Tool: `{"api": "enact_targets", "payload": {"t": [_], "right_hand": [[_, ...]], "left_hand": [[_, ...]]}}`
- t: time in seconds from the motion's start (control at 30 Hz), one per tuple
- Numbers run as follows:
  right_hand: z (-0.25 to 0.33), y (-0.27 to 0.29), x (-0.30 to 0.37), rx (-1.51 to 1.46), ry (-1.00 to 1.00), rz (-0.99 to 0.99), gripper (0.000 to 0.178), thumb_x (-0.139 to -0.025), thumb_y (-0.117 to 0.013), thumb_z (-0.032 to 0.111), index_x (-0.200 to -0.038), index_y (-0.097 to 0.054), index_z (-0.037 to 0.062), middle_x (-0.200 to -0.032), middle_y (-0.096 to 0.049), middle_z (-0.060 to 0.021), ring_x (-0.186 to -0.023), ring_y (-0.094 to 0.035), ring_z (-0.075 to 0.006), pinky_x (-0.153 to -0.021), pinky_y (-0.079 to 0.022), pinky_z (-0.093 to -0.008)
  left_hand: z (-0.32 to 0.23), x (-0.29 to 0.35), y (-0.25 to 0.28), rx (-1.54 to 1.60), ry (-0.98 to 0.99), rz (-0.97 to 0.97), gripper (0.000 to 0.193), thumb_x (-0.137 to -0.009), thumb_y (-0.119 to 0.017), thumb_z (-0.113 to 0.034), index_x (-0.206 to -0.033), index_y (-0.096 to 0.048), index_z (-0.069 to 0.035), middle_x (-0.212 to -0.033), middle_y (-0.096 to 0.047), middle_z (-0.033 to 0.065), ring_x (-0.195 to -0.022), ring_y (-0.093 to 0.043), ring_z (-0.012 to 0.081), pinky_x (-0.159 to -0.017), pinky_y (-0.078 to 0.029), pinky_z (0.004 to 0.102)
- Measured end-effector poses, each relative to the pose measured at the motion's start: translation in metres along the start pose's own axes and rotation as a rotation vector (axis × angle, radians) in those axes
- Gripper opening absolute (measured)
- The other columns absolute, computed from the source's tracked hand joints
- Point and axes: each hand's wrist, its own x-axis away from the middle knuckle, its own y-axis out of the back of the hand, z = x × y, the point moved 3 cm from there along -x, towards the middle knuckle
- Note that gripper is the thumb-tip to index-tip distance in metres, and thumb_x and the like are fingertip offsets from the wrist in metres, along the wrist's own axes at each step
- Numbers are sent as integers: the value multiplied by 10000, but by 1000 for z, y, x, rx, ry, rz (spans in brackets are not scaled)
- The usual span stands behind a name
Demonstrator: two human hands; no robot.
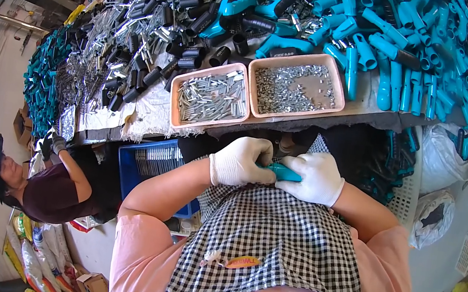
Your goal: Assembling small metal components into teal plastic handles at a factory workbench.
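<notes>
White-gloved, the left hand (241, 161) and right hand (315, 177) both closed around a small teal plastic handle (282, 172), held between them against the checked apron (275, 240), just below the tabletop (363, 104) edge. Two pink rectangular trays (211, 97) of small metal parts sat near above.

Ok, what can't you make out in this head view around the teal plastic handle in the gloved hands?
- Teal plastic handle: mostly covered by the white-gloved left hand and right hand; its ends are hidden.
- Fingertips: tucked under the gloves' curl, so the grip is unclear.
- Small metal parts in the two pink rectangular trays: too small to identify.
- Table's near underside: dark shadow.
</notes>
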Motion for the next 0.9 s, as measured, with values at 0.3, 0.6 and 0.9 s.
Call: {"api": "enact_targets", "payload": {"t": [0.3,0.6,0.9], "right_hand": [[-3,22,5,-43,-94,-2,581,-746,-739,334,-1234,-558,76,-791,-666,-104,-655,-662,-281,-553,-519,-383],[-14,27,18,-188,-194,137,449,-814,-683,238,-1216,-557,80,-880,-676,-145,-784,-666,-331,-673,-530,-427],[-22,18,28,-136,-192,103,463,-791,-703,243,-1201,-572,72,-867,-685,-119,-761,-676,-306,-655,-537,-401]], "left_hand": [[-19,1,15,-223,-144,-141,395,-611,-819,-213,-862,-599,0,-782,-639,119,-704,-621,213,-664,-500,321],[-32,-63,72,-433,-452,-209,358,-818,-650,-203,-1124,-645,-17,-1128,-625,163,-1029,-611,303,-881,-495,378],[2,-122,67,-1152,67,-106,197,-825,-619,-222,-875,-724,-63,-823,-685,149,-795,-671,339,-767,-542,444]]}}
